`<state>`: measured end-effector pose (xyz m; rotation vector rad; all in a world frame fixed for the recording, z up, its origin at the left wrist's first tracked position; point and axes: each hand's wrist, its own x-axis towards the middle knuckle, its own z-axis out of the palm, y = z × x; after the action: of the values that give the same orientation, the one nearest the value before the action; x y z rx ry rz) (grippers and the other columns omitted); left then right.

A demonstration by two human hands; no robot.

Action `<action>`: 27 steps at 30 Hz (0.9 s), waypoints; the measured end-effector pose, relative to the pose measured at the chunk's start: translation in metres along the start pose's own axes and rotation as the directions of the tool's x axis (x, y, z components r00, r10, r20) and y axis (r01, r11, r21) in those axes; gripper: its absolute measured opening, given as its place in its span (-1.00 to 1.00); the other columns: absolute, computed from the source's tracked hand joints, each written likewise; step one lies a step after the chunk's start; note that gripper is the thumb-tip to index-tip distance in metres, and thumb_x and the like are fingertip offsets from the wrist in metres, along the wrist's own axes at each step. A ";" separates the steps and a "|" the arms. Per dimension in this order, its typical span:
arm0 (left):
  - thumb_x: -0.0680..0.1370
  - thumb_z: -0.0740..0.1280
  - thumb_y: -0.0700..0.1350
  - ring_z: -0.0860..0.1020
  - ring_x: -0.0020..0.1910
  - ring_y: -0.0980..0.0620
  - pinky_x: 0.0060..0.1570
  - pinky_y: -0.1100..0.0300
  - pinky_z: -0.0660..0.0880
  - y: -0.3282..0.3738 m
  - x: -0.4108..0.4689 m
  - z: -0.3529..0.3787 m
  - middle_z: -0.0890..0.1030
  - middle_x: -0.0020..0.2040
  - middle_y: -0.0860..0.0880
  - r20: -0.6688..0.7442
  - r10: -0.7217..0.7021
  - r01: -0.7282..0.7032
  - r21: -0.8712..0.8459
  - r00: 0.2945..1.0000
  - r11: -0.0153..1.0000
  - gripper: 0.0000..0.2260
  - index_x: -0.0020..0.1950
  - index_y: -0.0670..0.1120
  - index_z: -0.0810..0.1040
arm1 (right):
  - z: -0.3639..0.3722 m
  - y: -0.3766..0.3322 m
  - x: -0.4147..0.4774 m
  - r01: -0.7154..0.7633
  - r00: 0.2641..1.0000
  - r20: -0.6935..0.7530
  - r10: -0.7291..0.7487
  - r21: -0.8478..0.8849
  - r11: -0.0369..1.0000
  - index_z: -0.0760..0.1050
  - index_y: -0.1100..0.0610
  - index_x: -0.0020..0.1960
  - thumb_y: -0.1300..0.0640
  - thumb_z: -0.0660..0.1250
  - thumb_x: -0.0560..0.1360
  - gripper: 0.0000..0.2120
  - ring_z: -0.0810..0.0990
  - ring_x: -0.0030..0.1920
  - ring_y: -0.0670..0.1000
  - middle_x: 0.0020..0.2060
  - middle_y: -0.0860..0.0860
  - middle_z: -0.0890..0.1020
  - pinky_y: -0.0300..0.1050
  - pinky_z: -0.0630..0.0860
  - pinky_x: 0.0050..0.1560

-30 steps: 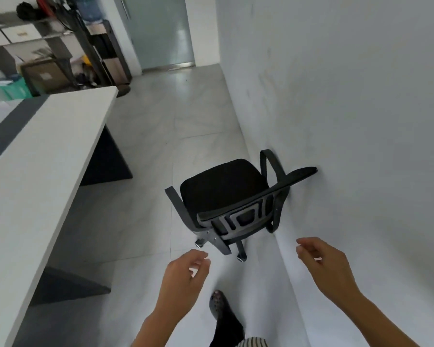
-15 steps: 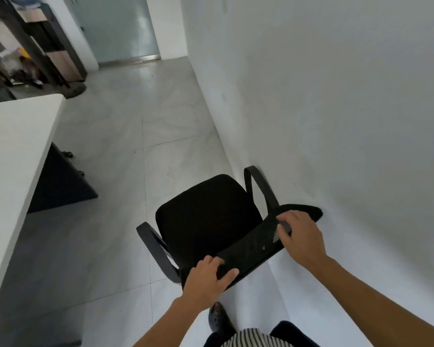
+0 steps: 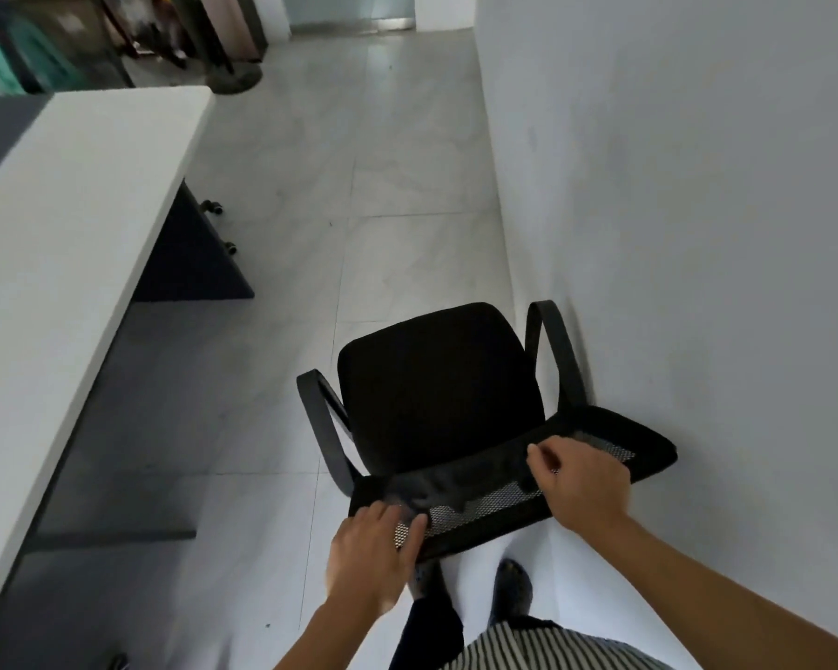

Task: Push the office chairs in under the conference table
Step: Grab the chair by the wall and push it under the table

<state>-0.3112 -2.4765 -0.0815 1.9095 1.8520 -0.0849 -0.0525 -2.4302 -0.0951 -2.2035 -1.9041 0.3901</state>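
A black office chair (image 3: 436, 389) with a mesh backrest and two curved armrests stands in front of me, close to the white wall on the right. My left hand (image 3: 373, 553) grips the left end of the backrest's top edge. My right hand (image 3: 579, 481) holds the same edge further right. The white conference table (image 3: 69, 224) runs along the left side, with a dark panel leg beneath it. The chair faces away from me, apart from the table.
The white wall (image 3: 697, 210) rises right beside the chair's right armrest. Castors of another chair (image 3: 214, 207) show under the table's far end. Shelving with boxes and clutter (image 3: 117, 36) fills the far left corner. Grey floor tiles (image 3: 383, 162) stretch ahead to a glass door.
Both hands went from hanging free behind the chair to gripping the top of its backrest. I have stepped closer, and the chair now sits straighter along the wall.
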 end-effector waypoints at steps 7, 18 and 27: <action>0.55 0.02 0.24 0.53 -0.07 0.04 -0.07 0.16 0.48 -0.051 0.033 -0.016 0.61 -0.06 0.08 -0.147 -0.225 0.217 -0.072 0.963 0.974 -0.61 0.00 0.08 0.55 | 0.019 -0.062 0.044 0.123 0.992 0.035 -0.122 -0.035 0.992 0.47 0.04 -0.34 -0.11 0.17 0.53 -0.65 0.47 -0.48 -0.03 -0.49 -0.06 0.51 -0.21 0.28 -0.45; 0.57 0.02 0.17 0.53 -0.09 0.05 -0.01 0.18 0.47 -0.076 0.062 -0.045 0.60 -0.09 0.07 -0.245 -0.291 0.275 -0.097 0.925 0.957 -0.65 -0.03 0.05 0.55 | 0.031 -0.113 0.121 0.239 0.964 0.137 -0.227 -0.086 0.967 0.43 -0.02 -0.31 -0.13 0.18 0.54 -0.69 0.45 -0.49 -0.15 -0.51 -0.09 0.50 -0.28 0.28 -0.50; 0.54 0.09 0.15 0.49 -0.21 -0.01 -0.16 0.14 0.43 -0.142 0.101 -0.081 0.57 -0.20 0.02 -0.250 -0.390 0.368 -0.133 0.886 0.920 -0.67 -0.17 -0.02 0.50 | 0.021 -0.113 0.188 0.348 0.933 0.147 -0.329 -0.135 0.928 0.53 -0.04 -0.22 -0.29 0.06 0.52 -0.58 0.56 -0.32 -0.08 -0.35 -0.09 0.61 -0.16 0.50 -0.19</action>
<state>-0.4610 -2.3563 -0.0882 1.5388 2.3583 0.1334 -0.1400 -2.2282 -0.0912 -1.9181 -2.4059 0.3279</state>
